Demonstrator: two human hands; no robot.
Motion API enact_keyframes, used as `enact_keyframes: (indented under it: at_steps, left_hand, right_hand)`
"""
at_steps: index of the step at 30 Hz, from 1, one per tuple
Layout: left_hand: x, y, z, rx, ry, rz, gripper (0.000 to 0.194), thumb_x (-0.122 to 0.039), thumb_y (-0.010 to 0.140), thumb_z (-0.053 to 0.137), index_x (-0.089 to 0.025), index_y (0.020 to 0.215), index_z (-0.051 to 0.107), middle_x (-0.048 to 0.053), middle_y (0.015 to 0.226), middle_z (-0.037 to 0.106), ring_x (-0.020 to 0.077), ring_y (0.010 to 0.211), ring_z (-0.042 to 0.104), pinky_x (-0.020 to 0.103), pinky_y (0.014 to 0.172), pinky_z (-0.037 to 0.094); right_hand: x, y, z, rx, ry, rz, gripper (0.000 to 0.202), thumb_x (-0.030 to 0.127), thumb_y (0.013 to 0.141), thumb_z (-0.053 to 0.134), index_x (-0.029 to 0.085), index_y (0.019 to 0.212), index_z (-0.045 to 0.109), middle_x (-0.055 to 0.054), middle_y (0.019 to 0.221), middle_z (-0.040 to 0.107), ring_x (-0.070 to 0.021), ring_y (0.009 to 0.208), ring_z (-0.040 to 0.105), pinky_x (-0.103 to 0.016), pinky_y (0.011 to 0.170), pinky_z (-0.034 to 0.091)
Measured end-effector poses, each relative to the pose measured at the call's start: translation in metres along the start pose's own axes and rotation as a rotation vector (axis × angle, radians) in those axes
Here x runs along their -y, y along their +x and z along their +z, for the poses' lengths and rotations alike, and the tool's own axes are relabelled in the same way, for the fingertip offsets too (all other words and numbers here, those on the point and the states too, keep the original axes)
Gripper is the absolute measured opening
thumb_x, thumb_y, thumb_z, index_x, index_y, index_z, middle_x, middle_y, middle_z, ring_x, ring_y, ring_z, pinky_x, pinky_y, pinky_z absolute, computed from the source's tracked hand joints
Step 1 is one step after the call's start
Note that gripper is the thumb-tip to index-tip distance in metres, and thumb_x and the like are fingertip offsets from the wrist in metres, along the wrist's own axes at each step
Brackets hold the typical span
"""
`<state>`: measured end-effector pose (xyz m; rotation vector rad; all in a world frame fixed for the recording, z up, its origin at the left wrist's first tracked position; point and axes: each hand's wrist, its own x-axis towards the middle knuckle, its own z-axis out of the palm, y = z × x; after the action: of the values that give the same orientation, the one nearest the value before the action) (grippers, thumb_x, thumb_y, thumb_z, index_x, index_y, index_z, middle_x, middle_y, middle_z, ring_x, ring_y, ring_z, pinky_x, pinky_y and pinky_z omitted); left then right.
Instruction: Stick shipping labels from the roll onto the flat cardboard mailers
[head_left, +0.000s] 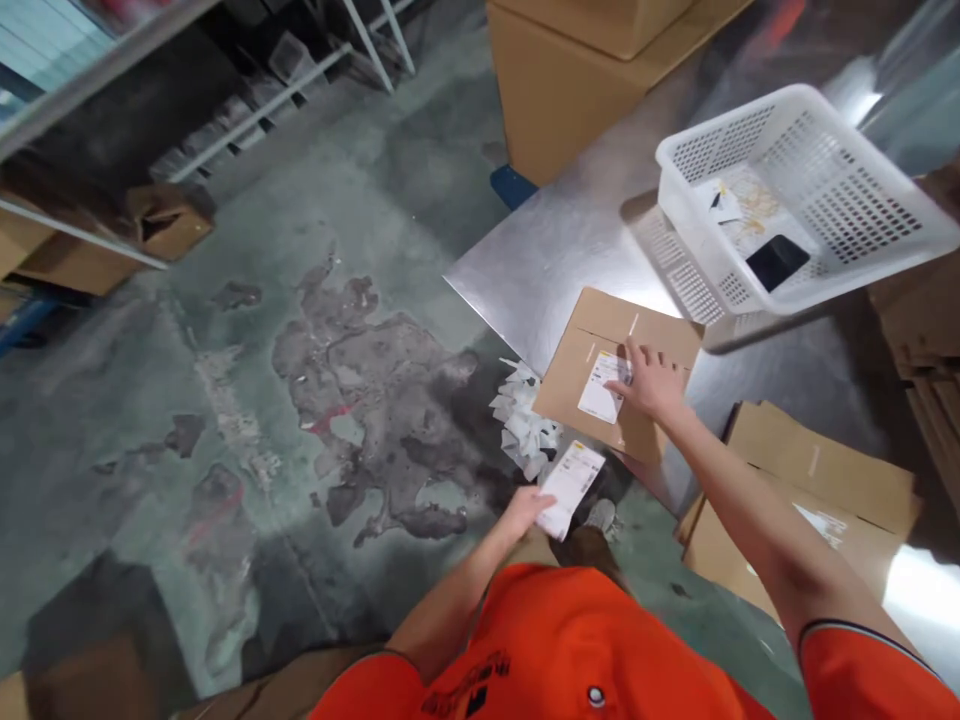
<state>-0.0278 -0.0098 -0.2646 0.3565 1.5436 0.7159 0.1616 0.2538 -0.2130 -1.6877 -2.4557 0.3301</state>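
Note:
My left hand holds a stack of white printed labels by its lower left edge, in front of my body. A flat brown cardboard piece lies at the corner of the metal table. On it is a white label, partly under the fingers of my right hand. That hand rests on the cardboard with its fingers spread, the thumb across the label.
A white plastic basket with a dark flat object stands on the metal table. Flattened boxes are stacked at the right. Crumpled white scraps lie by the table corner. Large cartons stand behind.

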Motion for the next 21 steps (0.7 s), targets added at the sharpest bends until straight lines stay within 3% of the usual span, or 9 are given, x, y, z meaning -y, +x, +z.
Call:
enact_keyframes:
  at_steps: [2,4,8,11,13,15,17,19,21]
  left_hand:
    - [0.007,-0.010,-0.018,-0.060,-0.027,0.013,0.038,-0.046,0.052,0.083,-0.011,0.058,0.068,0.005,0.056,0.066,0.0185,0.056,0.059,0.030,0.057,0.047]
    - [-0.004,-0.007,-0.032,-0.165,-0.083,0.075,0.043,-0.053,0.057,0.079,-0.012,0.069,0.071,0.008,0.067,0.071,0.0196,0.064,0.063,0.031,0.061,0.049]
    - [-0.077,0.039,-0.034,-0.288,-0.284,0.259,0.053,-0.055,0.059,0.078,-0.011,0.087,0.071,0.012,0.086,0.075,0.0228,0.080,0.068,0.032,0.073,0.052]
    - [-0.131,0.066,-0.016,-0.211,-0.284,0.230,0.041,-0.042,0.055,0.084,-0.009,0.076,0.070,0.011,0.077,0.074,0.0227,0.074,0.069,0.034,0.072,0.054]
    - [-0.148,0.062,-0.004,-0.191,-0.262,0.220,0.036,-0.038,0.056,0.084,-0.009,0.073,0.069,0.009,0.072,0.073,0.0218,0.070,0.068,0.034,0.071,0.054]
    - [-0.144,0.039,0.005,-0.192,-0.250,0.244,0.038,-0.039,0.057,0.083,-0.009,0.076,0.070,0.009,0.074,0.074,0.0218,0.070,0.069,0.033,0.070,0.054]
    - [-0.126,0.005,0.011,-0.172,-0.237,0.252,0.044,-0.042,0.057,0.082,-0.010,0.085,0.071,0.010,0.080,0.075,0.0232,0.073,0.070,0.034,0.069,0.055]
    - [-0.103,-0.031,0.017,-0.091,-0.196,0.198,0.049,-0.045,0.058,0.082,-0.010,0.090,0.072,0.011,0.083,0.075,0.0244,0.074,0.070,0.034,0.067,0.056]
    - [-0.083,-0.058,0.027,0.070,-0.120,0.091,0.050,-0.046,0.057,0.083,-0.010,0.090,0.072,0.011,0.083,0.075,0.0244,0.073,0.070,0.035,0.068,0.056]
  right_hand:
    - [0.015,-0.006,0.009,-0.024,-0.029,-0.020,0.067,0.045,0.090,0.050,0.008,0.145,0.037,-0.024,0.143,0.044,-0.0403,0.128,0.039,-0.054,0.099,0.035]
    - [0.036,-0.012,0.024,-0.032,-0.025,-0.039,0.061,0.042,0.094,0.043,0.005,0.143,0.040,-0.022,0.148,0.039,-0.0358,0.137,0.030,-0.051,0.108,0.027]
    - [0.066,-0.011,0.047,-0.046,0.090,0.018,0.066,0.044,0.093,0.042,0.003,0.145,0.033,-0.024,0.154,0.026,-0.0370,0.144,0.014,-0.062,0.112,0.008]
    - [0.048,-0.014,0.039,-0.013,0.300,0.011,0.064,0.046,0.091,0.044,0.009,0.142,0.039,-0.021,0.154,0.029,-0.0335,0.143,0.019,-0.056,0.115,0.013]
    - [0.023,-0.029,0.021,-0.109,0.417,0.170,0.060,0.046,0.091,0.043,0.011,0.140,0.042,-0.019,0.152,0.032,-0.0305,0.141,0.027,-0.050,0.114,0.022]
    - [-0.002,-0.055,0.001,-0.207,0.504,0.453,0.065,0.047,0.088,0.046,0.009,0.141,0.040,-0.022,0.147,0.038,-0.0313,0.134,0.038,-0.048,0.110,0.031]
    - [-0.022,-0.091,-0.018,-0.158,0.652,0.661,0.069,0.048,0.083,0.053,0.008,0.139,0.042,-0.022,0.134,0.054,-0.0315,0.119,0.054,-0.046,0.100,0.042]
    - [-0.042,-0.135,-0.035,-0.075,0.845,0.730,0.066,0.046,0.079,0.058,0.011,0.134,0.049,-0.017,0.117,0.066,-0.0282,0.102,0.064,-0.041,0.088,0.050]
    - [-0.070,-0.187,-0.051,-0.105,0.920,0.753,0.063,0.047,0.078,0.060,0.014,0.131,0.054,-0.014,0.110,0.069,-0.0261,0.095,0.066,-0.038,0.082,0.052]
